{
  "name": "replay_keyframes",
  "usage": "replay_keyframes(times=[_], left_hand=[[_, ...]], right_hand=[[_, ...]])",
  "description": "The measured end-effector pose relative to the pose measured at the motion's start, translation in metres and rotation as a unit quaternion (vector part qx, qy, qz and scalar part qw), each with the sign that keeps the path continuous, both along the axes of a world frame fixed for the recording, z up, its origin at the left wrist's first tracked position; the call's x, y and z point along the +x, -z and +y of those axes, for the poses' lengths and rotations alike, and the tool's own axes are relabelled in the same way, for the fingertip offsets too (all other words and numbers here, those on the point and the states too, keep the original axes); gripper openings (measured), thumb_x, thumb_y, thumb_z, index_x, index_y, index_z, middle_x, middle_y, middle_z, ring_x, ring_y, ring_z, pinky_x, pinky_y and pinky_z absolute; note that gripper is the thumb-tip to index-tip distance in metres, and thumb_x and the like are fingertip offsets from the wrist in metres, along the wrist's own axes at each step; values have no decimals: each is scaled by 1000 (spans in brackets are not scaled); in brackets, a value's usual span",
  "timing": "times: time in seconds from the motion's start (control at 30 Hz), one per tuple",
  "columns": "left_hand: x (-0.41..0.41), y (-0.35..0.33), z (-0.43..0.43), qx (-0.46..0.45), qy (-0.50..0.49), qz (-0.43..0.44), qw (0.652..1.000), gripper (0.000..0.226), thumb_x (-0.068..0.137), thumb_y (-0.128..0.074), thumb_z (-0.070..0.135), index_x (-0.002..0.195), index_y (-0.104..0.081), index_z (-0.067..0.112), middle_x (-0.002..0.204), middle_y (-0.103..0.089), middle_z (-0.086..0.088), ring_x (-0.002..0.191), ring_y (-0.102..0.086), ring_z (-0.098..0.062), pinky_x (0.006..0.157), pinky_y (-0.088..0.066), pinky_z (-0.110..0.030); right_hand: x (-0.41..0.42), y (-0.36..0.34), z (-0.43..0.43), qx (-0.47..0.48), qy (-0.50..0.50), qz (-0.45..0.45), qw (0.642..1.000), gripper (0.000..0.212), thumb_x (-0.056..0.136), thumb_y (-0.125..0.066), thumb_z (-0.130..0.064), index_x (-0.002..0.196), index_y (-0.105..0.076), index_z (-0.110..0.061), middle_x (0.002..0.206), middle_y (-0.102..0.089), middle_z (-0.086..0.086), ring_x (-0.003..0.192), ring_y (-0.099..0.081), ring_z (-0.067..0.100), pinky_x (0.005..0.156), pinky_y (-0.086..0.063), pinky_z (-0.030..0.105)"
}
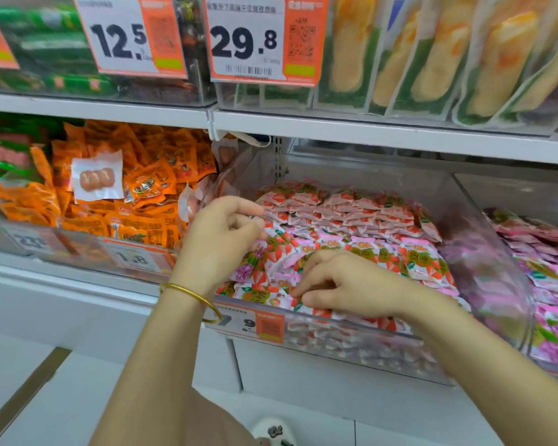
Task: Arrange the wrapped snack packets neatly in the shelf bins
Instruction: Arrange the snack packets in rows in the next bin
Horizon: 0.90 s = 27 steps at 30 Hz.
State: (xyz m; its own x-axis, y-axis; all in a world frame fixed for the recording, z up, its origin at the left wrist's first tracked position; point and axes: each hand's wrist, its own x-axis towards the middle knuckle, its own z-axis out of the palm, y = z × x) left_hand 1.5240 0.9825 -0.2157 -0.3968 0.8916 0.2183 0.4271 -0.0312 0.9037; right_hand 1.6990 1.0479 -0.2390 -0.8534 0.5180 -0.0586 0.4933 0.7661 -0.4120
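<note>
The pink-and-white strawberry-printed plastic snack packets [351, 217] fill a clear plastic shelf bin [490, 259] on the lower white shelf. At the back they lie in overlapping rows; at the front they are a looser jumble. Both hands are inside the bin.

The right hand [345, 284] lies low over the front of the pile, thumb and forefinger closed in a pinch on one packet just behind the bin's front wall. The left hand [226, 233], with a thin gold bangle [190, 296] on its wrist, hovers over the left side with its fingers curled and the tips drawn together. Whether it holds anything cannot be told.

These packets look very light, small and pillow-like, with glossy film that probably slides easily against its neighbours. The contents are likely soft, so a hard squeeze could dent them. The flat crimped end seals seem the safest place to pinch. To straighten a whole row, flat fingers pressed along its edge would likely work better than lifting single pieces, since a bumped stack may slump forward.

The next bin to the left holds crinkled orange foil packets [149, 188].
</note>
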Motion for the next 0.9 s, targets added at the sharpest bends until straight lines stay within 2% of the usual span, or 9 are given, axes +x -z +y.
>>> replay_keyframes(times=[0.13, 0.27, 0.33, 0.5, 0.57, 0.7, 0.8, 0.83, 0.9], left_hand=[[-4, -3, -6, 27, -6, -64, 998, 18, 87, -55, 2, 103, -60, 9, 68, -62, -9, 44, -52, 0, 43, -41, -11], [-6, -4, -9, 41, -4, -95, 995, 20, 89, -52, -1, 106, -59, 6, 70, -62, -9, 45, -53, -2, 46, -44, -12], [-8, -3, -10, 42, -1, -102, 994, 20, 89, -51, -2, 106, -59, 6, 71, -63, -9, 46, -54, -2, 47, -45, -13], [-10, 0, -9, 45, -5, -104, 994, 19, 89, -52, -1, 99, -59, 13, 68, -62, -7, 46, -53, -4, 49, -45, -14], [-10, 0, -9, 44, -4, -100, 994, 18, 88, -52, 0, 100, -59, 12, 68, -61, -8, 45, -53, -4, 49, -46, -14], [-9, 1, -8, 45, -4, -94, 995, 18, 88, -53, 0, 99, -59, 13, 69, -62, -9, 45, -53, -3, 49, -45, -13], [-10, 2, -8, 43, -9, -87, 995, 18, 88, -55, 2, 101, -60, 13, 70, -63, -8, 47, -54, -2, 50, -46, -13], [-10, 3, -7, 42, -9, -87, 995, 19, 88, -55, 2, 102, -60, 14, 71, -63, -8, 48, -54, -3, 51, -46, -13], [-9, 4, -7, 40, -10, -83, 996, 19, 88, -55, 3, 102, -60, 14, 74, -64, -8, 51, -56, -4, 51, -46, -14]], right_hand=[[-17, -2, 2, -8, 73, 72, 995, 19, 87, -63, -27, 104, -72, -23, 91, -61, -7, 87, -54, 10, 80, -42, 23], [-38, 2, -2, 22, 73, -22, 997, 22, 79, -70, -38, 77, -69, -16, 75, -66, 1, 71, -59, 19, 67, -50, 35], [-43, 6, -4, 20, 75, -38, 996, 26, 75, -73, -36, 75, -62, -13, 77, -63, 6, 72, -57, 23, 65, -48, 37], [-43, 1, -5, -99, 92, 21, 991, 22, 73, -78, -22, 73, -57, -15, 63, -53, -6, 56, -49, 8, 55, -41, 25], [-42, -2, -6, -203, 94, 65, 972, 20, 74, -77, -13, 71, -58, -15, 59, -57, -5, 49, -50, 3, 49, -39, 15], [-40, -2, -7, -303, 104, 203, 926, 12, 81, -68, -1, 76, -60, -9, 61, -61, 7, 51, -53, 12, 52, -43, 18], [-36, -5, -1, -359, 207, 333, 847, 13, 89, -60, -9, 77, -61, -13, 67, -60, 4, 58, -56, 13, 55, -50, 25], [-34, -6, 2, -361, 236, 353, 830, 13, 91, -58, -12, 79, -62, -14, 71, -60, 5, 61, -57, 17, 56, -53, 30], [-29, -8, 9, -302, 276, 349, 843, 11, 92, -58, -17, 84, -65, -13, 75, -60, 5, 60, -57, 15, 54, -52, 29]])
